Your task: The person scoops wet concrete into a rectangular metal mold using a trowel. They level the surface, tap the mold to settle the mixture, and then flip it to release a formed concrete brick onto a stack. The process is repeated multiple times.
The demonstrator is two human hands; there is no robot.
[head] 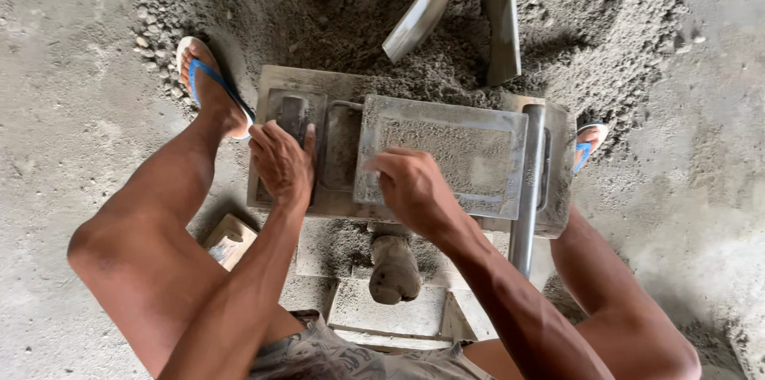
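We press the flat grey plate [442, 153] with our right hand [410, 189], grip curled on its near-left edge; left hand [280, 161] clamps the mould [291, 81] beside it.

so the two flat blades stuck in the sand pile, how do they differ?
The left blade leans over, showing its broad pale face; the right blade stands nearly upright and edge-on, so it looks darker and narrower. The left blade sits higher on the sand pile, the right blade lower, nearer the mould. Both are flat, grey and partly buried.
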